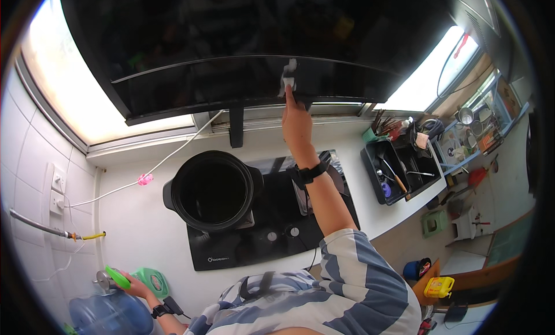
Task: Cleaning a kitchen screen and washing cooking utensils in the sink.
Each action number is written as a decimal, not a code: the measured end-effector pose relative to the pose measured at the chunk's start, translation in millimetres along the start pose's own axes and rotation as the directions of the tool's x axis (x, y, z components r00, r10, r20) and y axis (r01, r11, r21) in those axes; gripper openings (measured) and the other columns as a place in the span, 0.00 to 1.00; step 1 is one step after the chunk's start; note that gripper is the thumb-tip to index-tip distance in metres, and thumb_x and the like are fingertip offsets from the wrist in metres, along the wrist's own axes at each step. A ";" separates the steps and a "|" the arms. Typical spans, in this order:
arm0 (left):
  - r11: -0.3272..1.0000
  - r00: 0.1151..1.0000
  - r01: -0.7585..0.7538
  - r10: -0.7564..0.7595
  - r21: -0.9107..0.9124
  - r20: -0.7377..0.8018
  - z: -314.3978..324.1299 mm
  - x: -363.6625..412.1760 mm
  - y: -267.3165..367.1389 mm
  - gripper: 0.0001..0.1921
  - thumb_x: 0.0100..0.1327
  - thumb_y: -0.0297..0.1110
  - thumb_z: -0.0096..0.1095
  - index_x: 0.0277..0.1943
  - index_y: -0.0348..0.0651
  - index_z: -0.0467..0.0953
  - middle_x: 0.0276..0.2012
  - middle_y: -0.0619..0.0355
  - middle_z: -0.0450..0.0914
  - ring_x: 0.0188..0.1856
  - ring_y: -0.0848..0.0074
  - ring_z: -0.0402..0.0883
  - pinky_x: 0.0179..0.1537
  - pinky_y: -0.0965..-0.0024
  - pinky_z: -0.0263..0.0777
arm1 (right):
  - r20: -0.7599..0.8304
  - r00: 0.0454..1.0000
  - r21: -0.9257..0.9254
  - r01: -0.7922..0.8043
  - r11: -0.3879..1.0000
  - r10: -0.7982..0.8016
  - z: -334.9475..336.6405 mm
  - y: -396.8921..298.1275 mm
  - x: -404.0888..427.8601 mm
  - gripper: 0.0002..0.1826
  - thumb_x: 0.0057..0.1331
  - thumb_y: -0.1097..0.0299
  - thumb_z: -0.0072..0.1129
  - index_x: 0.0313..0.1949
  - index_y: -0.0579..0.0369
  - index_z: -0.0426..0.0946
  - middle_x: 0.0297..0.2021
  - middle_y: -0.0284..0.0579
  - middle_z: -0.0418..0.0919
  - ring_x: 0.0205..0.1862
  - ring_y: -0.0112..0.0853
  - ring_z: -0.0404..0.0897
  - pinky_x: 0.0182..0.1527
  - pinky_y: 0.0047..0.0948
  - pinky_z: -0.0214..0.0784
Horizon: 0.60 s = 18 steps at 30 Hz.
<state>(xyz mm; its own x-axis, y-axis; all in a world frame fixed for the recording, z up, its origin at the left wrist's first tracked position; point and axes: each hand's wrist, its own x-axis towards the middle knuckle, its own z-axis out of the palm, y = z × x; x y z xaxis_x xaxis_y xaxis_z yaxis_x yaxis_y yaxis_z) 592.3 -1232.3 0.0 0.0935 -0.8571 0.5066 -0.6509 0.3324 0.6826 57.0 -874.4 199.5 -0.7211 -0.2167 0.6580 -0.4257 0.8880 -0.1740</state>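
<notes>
My right hand point(297, 120) reaches up over the hob, its index finger extended onto a whitish patch point(288, 81) on the lower front strip of the black range hood point(195, 81). It holds nothing that I can see. At the lower left, my left hand point(135, 286) grips a bright green object point(117, 277), whose exact kind is unclear, near a metal pot or kettle point(104, 281) and a green detergent bottle point(151, 283). A large black pot point(212, 191) without a lid stands on the left side of the black glass gas hob point(243, 252), below the hood.
Black sink basins point(386, 161) with utensils sit at the right, beside a green holder point(373, 135) of chopsticks. A white cable point(173, 150) crosses from the wall socket point(57, 202) to the window. Large blue water bottles point(110, 313) stand lower left. A yellow jug point(439, 287) is lower right.
</notes>
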 end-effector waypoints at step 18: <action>0.987 0.986 -0.156 0.158 0.044 -0.043 12.8 7.8 -38.1 0.21 0.69 0.37 0.54 0.57 0.28 0.66 0.48 0.43 0.78 0.43 0.58 0.80 0.44 0.64 0.75 | -0.112 0.961 -0.025 0.252 0.967 -0.253 -15.7 68.3 -1.3 0.15 0.66 0.61 0.53 0.52 0.30 0.77 0.21 0.38 0.74 0.21 0.37 0.76 0.23 0.34 0.69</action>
<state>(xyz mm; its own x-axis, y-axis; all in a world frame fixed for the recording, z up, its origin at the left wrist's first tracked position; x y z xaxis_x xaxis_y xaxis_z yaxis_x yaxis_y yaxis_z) 608.2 -1256.6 -28.8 0.0214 -0.7761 0.6302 -0.6896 0.4449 0.5714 37.4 -807.1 198.2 -0.5241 -0.3880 0.7581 -0.5801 0.8144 0.0157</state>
